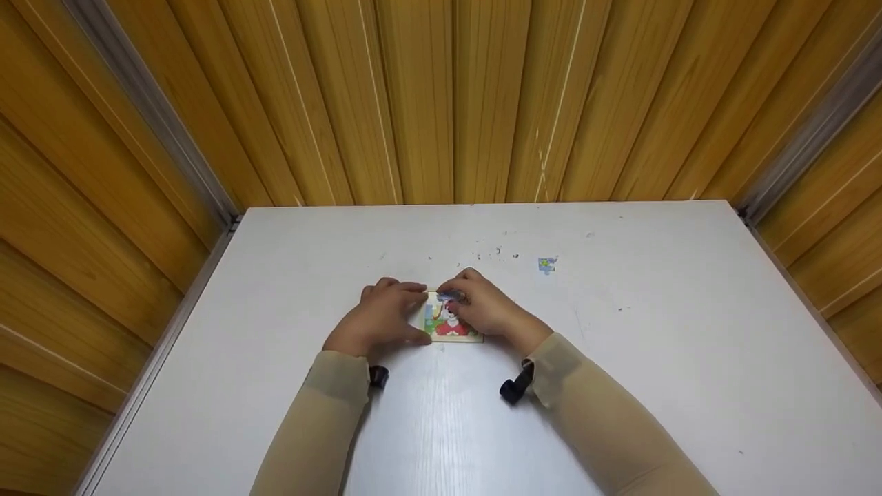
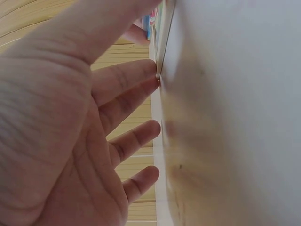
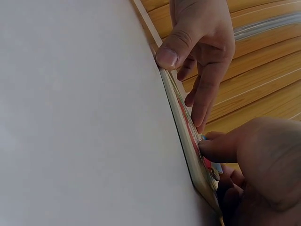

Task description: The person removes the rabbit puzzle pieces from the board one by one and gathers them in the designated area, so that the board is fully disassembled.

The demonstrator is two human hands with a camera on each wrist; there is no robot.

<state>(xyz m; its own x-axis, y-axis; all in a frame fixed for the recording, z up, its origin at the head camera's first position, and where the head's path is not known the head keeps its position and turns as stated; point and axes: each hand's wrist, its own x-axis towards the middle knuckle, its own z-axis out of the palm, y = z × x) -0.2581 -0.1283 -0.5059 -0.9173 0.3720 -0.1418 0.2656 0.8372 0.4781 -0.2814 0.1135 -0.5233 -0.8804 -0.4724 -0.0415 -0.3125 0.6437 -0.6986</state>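
Observation:
A small jigsaw puzzle board [image 1: 453, 337] with a pale frame and a cartoon figure in red lies between both hands. My left hand [image 1: 386, 313] holds the board's left side, its thumb at the near corner and its forefingers at the far corner; the other fingers are spread in the left wrist view. Above the upper part of the picture, my right hand [image 1: 486, 306] pinches a blue puzzle piece [image 3: 217, 167] between thumb and fingers, which partly hide it. In the right wrist view the left thumb [image 3: 167, 57] presses on the board's corner.
A loose blue puzzle piece with a yellow-green patch [image 1: 546, 265] lies on the white table [image 1: 689, 344], beyond the board and to the right. Small dark marks dot the tabletop. Wood-look panels [image 1: 448, 103] stand behind the table and along both sides.

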